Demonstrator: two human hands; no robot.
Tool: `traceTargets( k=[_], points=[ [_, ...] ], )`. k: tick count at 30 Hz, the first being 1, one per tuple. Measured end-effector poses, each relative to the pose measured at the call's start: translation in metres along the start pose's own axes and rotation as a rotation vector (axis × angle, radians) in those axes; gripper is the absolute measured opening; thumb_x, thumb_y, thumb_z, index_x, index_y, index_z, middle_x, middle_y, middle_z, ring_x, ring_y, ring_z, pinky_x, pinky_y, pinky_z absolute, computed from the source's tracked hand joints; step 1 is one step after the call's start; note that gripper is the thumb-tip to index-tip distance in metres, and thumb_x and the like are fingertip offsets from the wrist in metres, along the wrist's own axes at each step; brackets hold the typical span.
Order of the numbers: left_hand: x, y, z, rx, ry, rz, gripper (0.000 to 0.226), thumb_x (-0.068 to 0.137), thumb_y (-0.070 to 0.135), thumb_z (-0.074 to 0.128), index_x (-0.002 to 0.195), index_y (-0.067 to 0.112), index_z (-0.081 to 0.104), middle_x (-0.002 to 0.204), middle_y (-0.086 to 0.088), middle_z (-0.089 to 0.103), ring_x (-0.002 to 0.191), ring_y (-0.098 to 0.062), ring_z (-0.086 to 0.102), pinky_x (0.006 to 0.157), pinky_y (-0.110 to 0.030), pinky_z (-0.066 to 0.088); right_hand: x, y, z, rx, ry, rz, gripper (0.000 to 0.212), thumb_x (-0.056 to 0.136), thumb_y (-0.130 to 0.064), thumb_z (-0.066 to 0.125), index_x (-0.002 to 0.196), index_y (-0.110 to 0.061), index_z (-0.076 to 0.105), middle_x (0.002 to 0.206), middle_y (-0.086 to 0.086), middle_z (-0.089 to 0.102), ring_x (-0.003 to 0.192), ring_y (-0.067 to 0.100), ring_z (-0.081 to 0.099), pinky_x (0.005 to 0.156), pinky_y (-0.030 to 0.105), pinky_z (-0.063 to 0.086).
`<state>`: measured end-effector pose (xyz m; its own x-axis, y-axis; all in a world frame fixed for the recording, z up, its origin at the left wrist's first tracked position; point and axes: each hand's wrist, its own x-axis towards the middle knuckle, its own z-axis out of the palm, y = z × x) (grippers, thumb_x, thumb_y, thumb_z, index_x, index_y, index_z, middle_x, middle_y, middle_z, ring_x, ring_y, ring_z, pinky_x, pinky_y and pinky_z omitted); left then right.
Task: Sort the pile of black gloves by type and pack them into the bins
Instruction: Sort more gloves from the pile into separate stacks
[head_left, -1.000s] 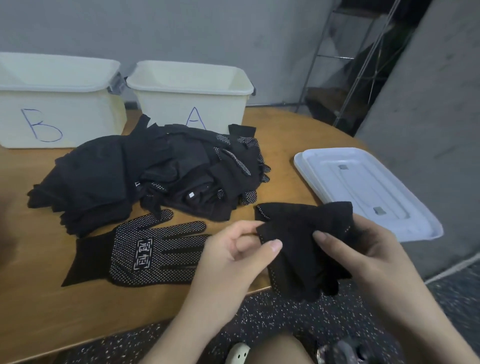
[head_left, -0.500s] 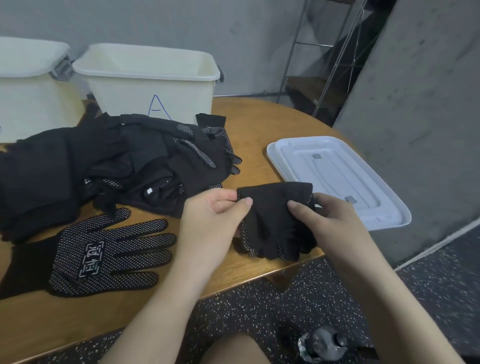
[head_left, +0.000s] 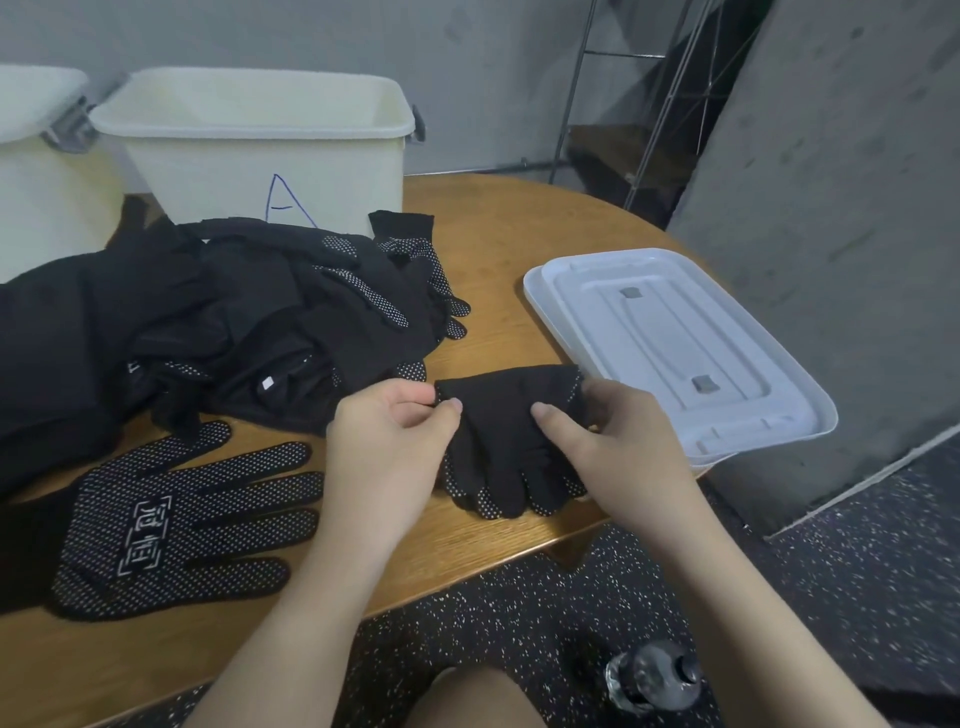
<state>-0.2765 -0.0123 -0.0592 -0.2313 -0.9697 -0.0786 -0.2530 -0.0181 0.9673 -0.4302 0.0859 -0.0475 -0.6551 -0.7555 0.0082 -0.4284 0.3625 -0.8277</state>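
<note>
Left hand (head_left: 387, 441) pinches the left top corner of a folded black glove (head_left: 498, 431) between thumb and curled fingers. Right hand (head_left: 618, 441) grips the same glove at its right top corner, thumb lying across the upper face, the other fingers tucked behind the fabric and not visible. The glove is stretched between both hands. Its finger ends point toward the person and show white grip dots along the lower edges. The lower part of the glove rests on the wooden table (head_left: 519, 249) close to the near edge.

Just left of the left hand, a single dotted glove (head_left: 192, 514) lies flat on the table, dotted face up, with a white printed emblem at its centre, fingers pointing right. Behind it sits the pile of black gloves (head_left: 208, 322), a mix of plain fabric and dotted pieces, spreading to the left edge of view.

Behind the pile stands a cream bin marked "A" (head_left: 260, 140), open at the top; its interior contents cannot be determined. A second cream bin (head_left: 36, 171) stands to its left, partly out of view, any marking not visible. A metal latch sits between the two bins.

A white lid (head_left: 675, 343) lies flat on the table's right side, just beyond the right hand, overhanging the table edge. A clear bottle (head_left: 652, 680) stands on the speckled floor below.
</note>
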Motion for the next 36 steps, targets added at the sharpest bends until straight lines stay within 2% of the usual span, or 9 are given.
traceTargets(
  k=[2, 4, 9, 12, 16, 19, 23, 32, 36],
  points=[
    [0.000, 0.000, 0.000, 0.041, 0.001, 0.020, 0.021, 0.088, 0.027, 0.079, 0.108, 0.021, 0.075, 0.088, 0.010, 0.077, 0.074, -0.007, 0.072, 0.077, -0.033, 0.061, -0.001, 0.001, 0.001, -0.053, 0.027, -0.027, 0.018, 0.091, -0.040, 0.072, 0.083, -0.025, 0.066, 0.071, -0.010, 0.065, 0.072, 0.011, 0.066, 0.067, 0.040, 0.061],
    [-0.004, 0.000, -0.002, 0.081, 0.016, 0.068, 0.020, 0.090, 0.025, 0.077, 0.109, 0.021, 0.074, 0.089, 0.010, 0.077, 0.076, -0.008, 0.073, 0.078, -0.036, 0.062, -0.007, -0.002, -0.002, -0.155, 0.044, -0.070, 0.026, 0.092, -0.041, 0.071, 0.076, -0.027, 0.056, 0.064, -0.017, 0.061, 0.067, 0.004, 0.061, 0.063, 0.018, 0.050],
    [-0.022, 0.000, -0.013, 0.279, 0.128, 0.430, 0.018, 0.092, 0.014, 0.069, 0.107, 0.023, 0.074, 0.099, 0.014, 0.068, 0.079, -0.002, 0.068, 0.069, -0.019, 0.058, -0.023, -0.011, -0.019, -0.359, 0.180, -0.175, 0.020, 0.093, -0.047, 0.066, 0.098, -0.028, 0.065, 0.077, -0.014, 0.066, 0.074, 0.015, 0.066, 0.072, 0.041, 0.056],
    [-0.027, -0.002, -0.015, 0.383, 0.082, 0.600, 0.023, 0.096, 0.018, 0.064, 0.117, 0.020, 0.074, 0.119, 0.011, 0.064, 0.102, -0.006, 0.065, 0.086, -0.026, 0.057, -0.021, -0.011, -0.021, -0.357, 0.218, -0.309, 0.018, 0.095, -0.041, 0.061, 0.099, -0.024, 0.066, 0.086, -0.012, 0.067, 0.080, 0.017, 0.066, 0.074, 0.042, 0.055],
    [-0.027, -0.002, -0.008, 0.574, -0.210, 0.637, 0.048, 0.106, 0.044, 0.039, 0.152, 0.034, 0.047, 0.162, 0.018, 0.033, 0.150, -0.003, 0.027, 0.121, -0.027, 0.023, -0.014, -0.003, -0.002, -0.363, 0.065, -0.482, 0.037, 0.104, -0.035, 0.047, 0.129, -0.014, 0.064, 0.129, 0.000, 0.064, 0.121, 0.019, 0.058, 0.108, 0.034, 0.043],
    [-0.025, -0.013, -0.004, 0.762, -0.300, 0.621, 0.056, 0.109, 0.051, 0.012, 0.162, 0.036, 0.022, 0.170, 0.018, 0.006, 0.156, 0.001, 0.000, 0.126, -0.024, 0.002, -0.014, 0.012, 0.015, -0.434, -0.071, -0.484, 0.055, 0.107, -0.043, 0.033, 0.152, -0.014, 0.047, 0.160, -0.001, 0.041, 0.151, 0.012, 0.030, 0.125, 0.027, 0.020],
    [-0.023, -0.021, 0.000, 0.871, -0.323, 0.618, 0.056, 0.109, 0.048, 0.004, 0.164, 0.034, 0.002, 0.169, 0.015, -0.011, 0.154, 0.000, -0.016, 0.118, -0.020, -0.015, -0.011, 0.029, 0.022, -0.542, -0.152, -0.469, 0.066, 0.104, -0.051, 0.008, 0.162, -0.024, 0.024, 0.168, -0.016, 0.012, 0.152, -0.009, -0.006, 0.127, 0.025, 0.000],
    [-0.040, -0.014, -0.030, 0.894, -0.380, 0.667, 0.054, 0.113, 0.038, 0.015, 0.164, 0.027, 0.002, 0.167, 0.013, -0.013, 0.155, -0.002, -0.013, 0.129, -0.029, -0.002, -0.019, 0.014, 0.014, -0.673, -0.172, -0.421, 0.078, 0.096, -0.060, -0.006, 0.164, -0.028, 0.015, 0.169, -0.016, 0.002, 0.153, -0.003, -0.011, 0.126, 0.026, -0.008],
    [-0.059, -0.012, -0.082, 0.837, -0.303, 0.663, 0.051, 0.112, 0.039, 0.025, 0.162, 0.031, 0.022, 0.169, 0.018, 0.015, 0.154, 0.003, 0.009, 0.122, -0.015, 0.000, -0.040, -0.018, 0.021, -0.596, -0.049, -0.498, 0.062, 0.107, -0.054, 0.018, 0.158, -0.024, 0.036, 0.169, -0.010, 0.021, 0.156, 0.003, 0.005, 0.124, 0.022, -0.008]
  ],
)
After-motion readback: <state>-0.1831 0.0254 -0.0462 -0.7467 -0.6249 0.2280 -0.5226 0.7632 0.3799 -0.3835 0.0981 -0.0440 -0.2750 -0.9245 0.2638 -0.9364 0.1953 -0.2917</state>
